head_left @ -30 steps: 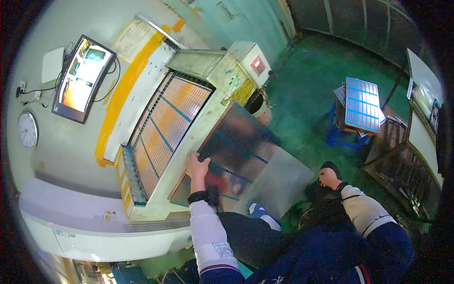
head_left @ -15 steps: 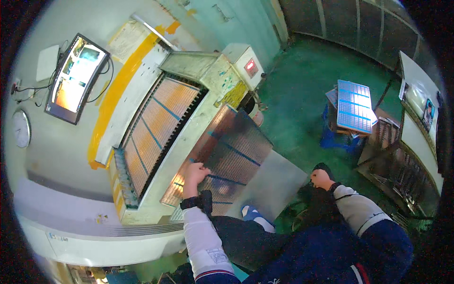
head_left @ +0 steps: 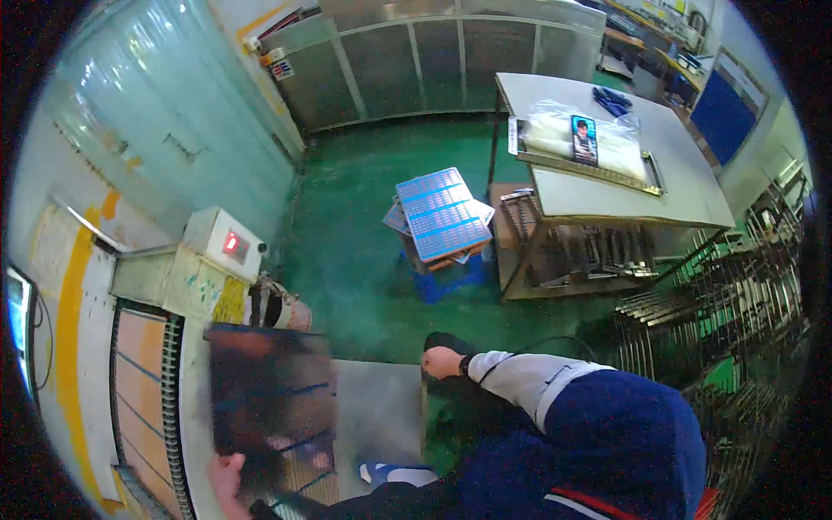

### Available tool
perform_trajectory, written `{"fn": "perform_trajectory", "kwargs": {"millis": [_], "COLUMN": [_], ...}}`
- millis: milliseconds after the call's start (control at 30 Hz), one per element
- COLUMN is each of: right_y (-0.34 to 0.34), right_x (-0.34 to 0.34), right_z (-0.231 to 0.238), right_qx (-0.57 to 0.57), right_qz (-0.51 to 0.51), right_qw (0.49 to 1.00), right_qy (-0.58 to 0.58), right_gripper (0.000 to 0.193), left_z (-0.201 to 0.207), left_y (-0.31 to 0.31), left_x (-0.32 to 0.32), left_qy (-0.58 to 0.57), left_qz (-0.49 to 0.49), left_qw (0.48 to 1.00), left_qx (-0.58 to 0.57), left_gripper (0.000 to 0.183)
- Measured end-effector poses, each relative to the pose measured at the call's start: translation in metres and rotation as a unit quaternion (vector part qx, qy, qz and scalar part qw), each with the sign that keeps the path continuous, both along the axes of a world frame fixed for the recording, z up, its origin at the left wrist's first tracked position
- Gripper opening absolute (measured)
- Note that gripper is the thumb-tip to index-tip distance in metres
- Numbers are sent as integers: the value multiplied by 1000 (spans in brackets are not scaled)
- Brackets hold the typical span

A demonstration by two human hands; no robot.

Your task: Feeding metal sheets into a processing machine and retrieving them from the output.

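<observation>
A dark, shiny panel (head_left: 273, 373) with blue stripes and fine copper-coloured lines lies in front of me at the lower left, smeared by motion. My left hand (head_left: 227, 478) is at its near left edge; the blur hides how its fingers sit. To the panel's right a smooth grey sheet (head_left: 379, 407) reaches toward me. At that sheet's far right corner my right hand (head_left: 444, 362) is closed like a fist, next to something black. What its fingers hold, if anything, does not show.
A machine (head_left: 147, 381) with a copper-coloured striped panel inside stands left. Blue-striped panels (head_left: 442, 217) are stacked on a blue stool (head_left: 446, 282). Right of that stands a white table (head_left: 624, 204) with a phone (head_left: 585, 140). Metal racks (head_left: 711, 321) fill the right; my slippered foot (head_left: 399, 474) is below.
The view has swung right, so the white table and racks now show and the screen is mostly out. My left hand has moved from over the panel to its left edge. My right hand stays by the corner.
</observation>
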State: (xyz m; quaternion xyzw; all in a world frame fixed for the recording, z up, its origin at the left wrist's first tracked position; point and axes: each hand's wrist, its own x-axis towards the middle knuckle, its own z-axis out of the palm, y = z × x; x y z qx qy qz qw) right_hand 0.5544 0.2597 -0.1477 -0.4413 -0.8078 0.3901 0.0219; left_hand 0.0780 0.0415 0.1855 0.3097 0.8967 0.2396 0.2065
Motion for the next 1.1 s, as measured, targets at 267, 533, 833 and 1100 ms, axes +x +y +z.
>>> {"fn": "perform_trajectory", "kwargs": {"millis": [267,533,833,1100], "right_y": [0,-2,-4,-4], "right_x": [-3,2,-4,-3], "right_z": [0,17,2,8], "right_qx": [-24,4,7,-57], "right_qz": [2,47,24,-13], "right_qw": [1000,999,999,998], "right_qy": [3,9,25,-9], "right_gripper": [21,19,20,21], "left_z": [8,-5,32,-2], "left_y": [-71,-84,-56,-97], "left_x": [-43,-77,-11,-26], "left_qy": [111,230,493,450], "left_qz": [-20,187,11,57], "left_qw": [983,850,749,823], "left_qx": [147,435,442,342], "left_gripper": [45,63,59,54]}}
